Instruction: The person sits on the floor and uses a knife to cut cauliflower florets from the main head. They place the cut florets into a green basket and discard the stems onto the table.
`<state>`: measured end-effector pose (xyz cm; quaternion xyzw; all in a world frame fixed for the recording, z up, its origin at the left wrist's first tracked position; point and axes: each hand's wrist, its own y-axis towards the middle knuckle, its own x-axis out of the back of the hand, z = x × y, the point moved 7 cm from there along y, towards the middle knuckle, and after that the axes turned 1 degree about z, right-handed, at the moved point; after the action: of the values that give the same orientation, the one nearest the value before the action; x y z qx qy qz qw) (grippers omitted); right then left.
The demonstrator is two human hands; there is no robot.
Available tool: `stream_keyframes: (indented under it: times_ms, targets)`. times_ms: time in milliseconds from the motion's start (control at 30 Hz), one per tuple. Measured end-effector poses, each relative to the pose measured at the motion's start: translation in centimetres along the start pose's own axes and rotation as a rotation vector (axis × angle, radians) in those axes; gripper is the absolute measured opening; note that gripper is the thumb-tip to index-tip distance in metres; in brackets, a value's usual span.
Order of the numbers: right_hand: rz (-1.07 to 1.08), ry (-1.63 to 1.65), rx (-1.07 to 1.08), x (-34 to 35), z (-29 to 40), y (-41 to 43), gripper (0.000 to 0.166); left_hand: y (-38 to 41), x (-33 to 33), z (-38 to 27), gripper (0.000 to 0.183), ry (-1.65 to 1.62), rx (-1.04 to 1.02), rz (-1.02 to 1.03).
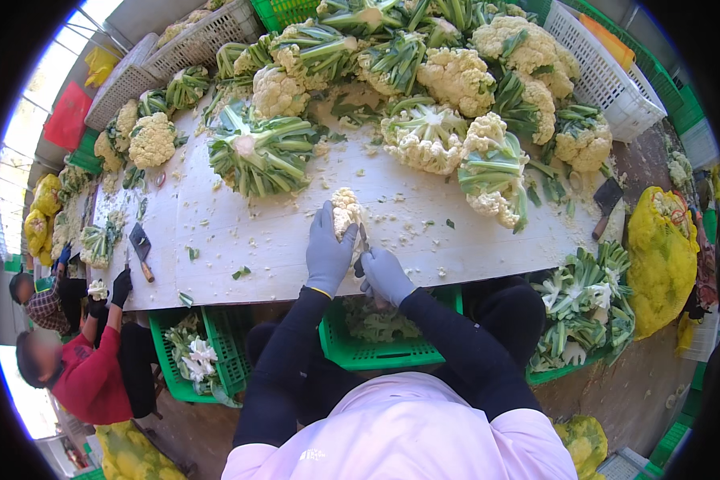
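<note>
My left hand, in a grey glove, holds a cauliflower floret near the front edge of the white table. In my right hand, gloved the same way, is a knife whose blade points up beside the floret's right side. Its handle is mostly covered by my fingers. A cauliflower head with green leaves lies stem up beyond my left hand. Further right, a trimmed cauliflower and a leafy piece lie on the table. Small crumbs and leaf bits surround my hands.
Whole cauliflowers are heaped along the far side. Cleavers lie at left and right. A green crate stands below my hands; leaf trimmings fill another at right. Two co-workers, one in a red top, sit at left.
</note>
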<state>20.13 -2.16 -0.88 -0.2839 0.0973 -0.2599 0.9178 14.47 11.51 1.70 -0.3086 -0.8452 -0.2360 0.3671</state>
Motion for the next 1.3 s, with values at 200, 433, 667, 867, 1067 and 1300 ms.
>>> stream_keyframes:
  times_ms: [200,433,667,867,1067,1300]
  targets:
    - [0.255,-0.036,-0.085,-2.3,-0.6,4.3,0.034,-0.6,0.3,2.3,0.072,-0.413,0.105,0.034]
    - [0.437,-0.208,-0.017,2.5,1.0,5.8,0.033,-0.3,1.7,4.6,0.063,-0.898,0.224,0.038]
    - [0.376,-0.371,-0.028,7.4,4.1,5.8,0.032,-1.6,2.4,4.5,0.054,-1.395,0.352,0.086]
    - [0.295,-0.377,-0.042,7.7,5.7,2.7,0.032,-3.7,2.9,3.9,0.059,-1.704,0.597,0.042]
    - [-0.055,-0.296,0.009,11.3,3.5,3.1,0.031,-2.7,5.0,0.1,0.064,-1.618,0.449,0.315]
    - [-0.074,-0.668,0.782,1.8,7.9,-7.3,0.017,-5.2,4.8,-0.3,0.066,-1.537,0.647,0.583]
